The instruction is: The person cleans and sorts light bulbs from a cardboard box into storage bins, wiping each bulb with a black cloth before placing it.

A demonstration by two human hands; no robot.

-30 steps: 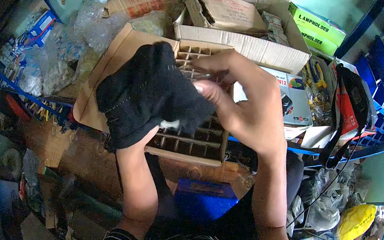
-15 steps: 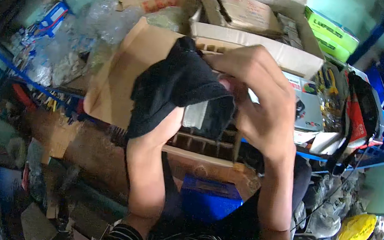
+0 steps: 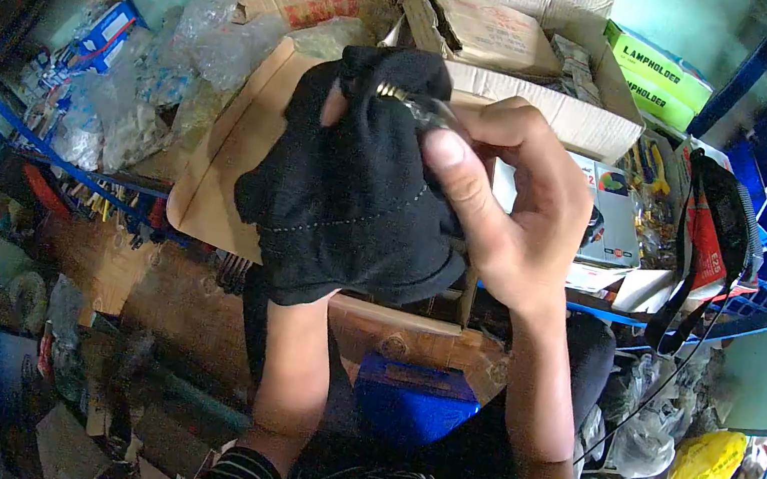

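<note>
- Head view, far left: clear plastic bags (image 3: 121, 109) are heaped beside a blue-and-white packet (image 3: 105, 38), and the layout of this corner is unchanged from half a second ago.
- Further in, the brown flap of an open divided carton (image 3: 223, 177) is spread out; more of its compartments are now covered by the cloth than before, and only a small part is left visible at the lower right.
- Near the centre, a black cloth (image 3: 354, 204) is draped over the left hand (image 3: 333, 106); the cloth has been turned so that a stitched line is shown across its front, and the pale patch seen below it earlier is now hidden.
- Of the left hand, a bit of finger is glimpsed at the cloth's upper left; whether it is clenched around anything cannot be told.
- At the cloth's upper edge, a light bulb (image 3: 428, 113) is now exposed, its brass threaded base pointed left against the fabric and its glass turned right.
- Just right of it, the glass is pinched between thumb and fingers of the right hand (image 3: 519, 227); the thumb is now brought into plain sight.
- Behind the right hand, a grey printed box (image 3: 617, 228) is partly covered; lime-green lampholder boxes (image 3: 657, 74) are stacked above.
</note>
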